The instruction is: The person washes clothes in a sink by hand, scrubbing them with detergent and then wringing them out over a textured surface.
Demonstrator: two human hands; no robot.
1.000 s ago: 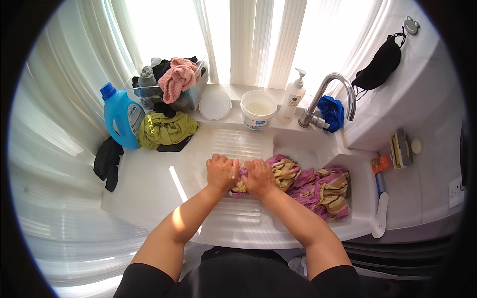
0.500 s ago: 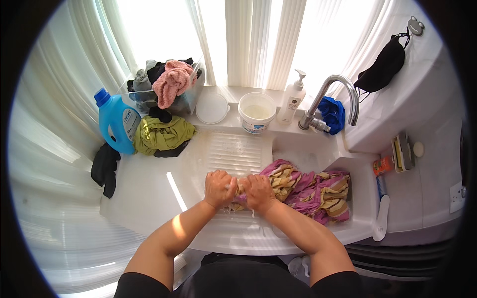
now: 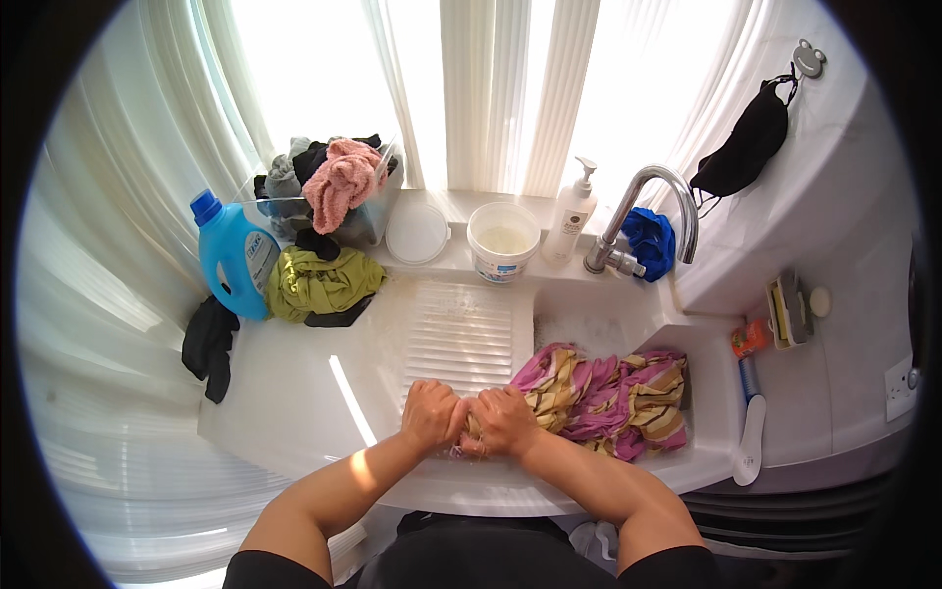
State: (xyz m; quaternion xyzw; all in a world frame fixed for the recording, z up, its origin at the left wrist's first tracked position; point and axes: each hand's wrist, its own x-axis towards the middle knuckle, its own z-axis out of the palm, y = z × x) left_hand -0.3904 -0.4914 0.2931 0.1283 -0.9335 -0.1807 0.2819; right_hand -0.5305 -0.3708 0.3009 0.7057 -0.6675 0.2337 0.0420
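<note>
Striped cloth (image 3: 608, 398), pink and mustard, lies wet across the right part of the white sink unit (image 3: 294, 393), and its near end is bunched between the two fists at the foot of the ribbed washboard (image 3: 459, 336).

Going from the left: a black garment (image 3: 208, 344) hangs over the bench edge, a blue detergent bottle (image 3: 233, 253) stands beside a crumpled olive-green garment (image 3: 319, 283), and behind them a clear tub (image 3: 378, 211) holds a pink towel (image 3: 339, 182) and other clothes.

At the middle, the left hand (image 3: 430, 412) is clenched, knuckles up, and presses against the right hand (image 3: 502, 420), whose fingers are closed on the gathered end of the cloth. The two hands touch; both are equally near it.

The cloth's long axis runs from the fists rightward and slightly away, into the basin (image 3: 599, 329) under the tap (image 3: 648, 211). So the loose bulk lies wholly to the right of the fingers, on the right hand's side, while the washboard ribs lie just beyond the knuckles.
</note>
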